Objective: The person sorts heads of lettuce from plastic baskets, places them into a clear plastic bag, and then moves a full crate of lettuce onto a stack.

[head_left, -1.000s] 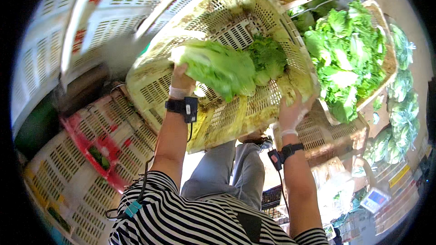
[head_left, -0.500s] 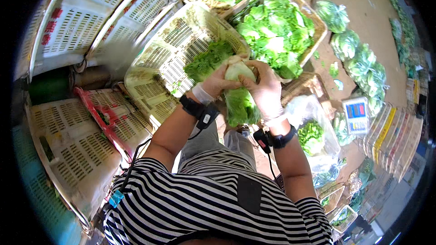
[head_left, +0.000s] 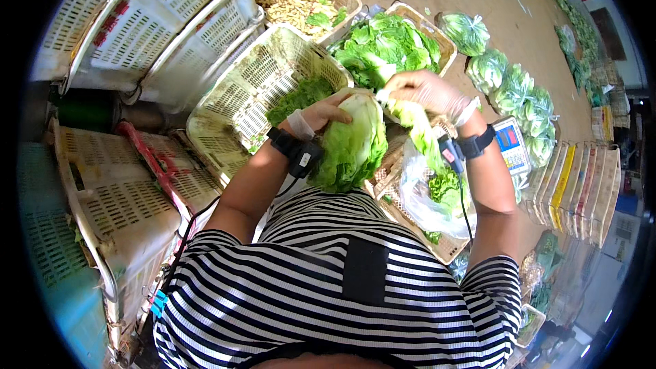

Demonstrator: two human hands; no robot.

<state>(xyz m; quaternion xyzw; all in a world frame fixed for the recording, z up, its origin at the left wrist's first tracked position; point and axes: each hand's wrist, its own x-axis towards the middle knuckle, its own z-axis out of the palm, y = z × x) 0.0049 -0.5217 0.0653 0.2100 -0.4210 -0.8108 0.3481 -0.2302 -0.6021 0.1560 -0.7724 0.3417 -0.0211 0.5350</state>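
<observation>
1. Head view: the large cream basket of slotted plastic lies just beyond the left wrist; working beside its rim keeps reaches short.
2. The oblong, pale-green lettuce head with white ribs is held before the chest, stem end away from the body; support it without squeezing (bruised leaves would spoil it).
3. The left hand grasps it near the stem; that grip should stay steady.
4. The right hand pinches a limp, yellow-green leaf strip; peel from the base. Whether it joins the head is hard to tell.
</observation>
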